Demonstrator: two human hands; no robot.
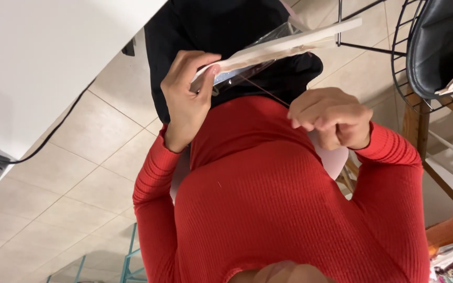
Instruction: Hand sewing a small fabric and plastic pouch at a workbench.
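Head view looks straight down your red ribbed sweater to your lap. Your left hand grips a flat, pale cream panel, seen nearly edge-on. Its long axis runs from your left fingertips up and to the right, the far end pointing toward the wire chair at upper right, slightly tilted up. It looks thin and stiff, off-white, with a clear shiny plastic layer hanging along its underside near your hand. It sits above black trousers, well off the tile floor. Left fingers clamped on the near end, thumb on 1 side, the others wrapped over the top. Your right hand hovers just right of the panel's near end, fingers curled together in a pinch; a thin reddish thread runs from the panel toward it. Cannot tell if the pinch actually holds the thread. White tabletop at upper left, a black cable trailing below it.
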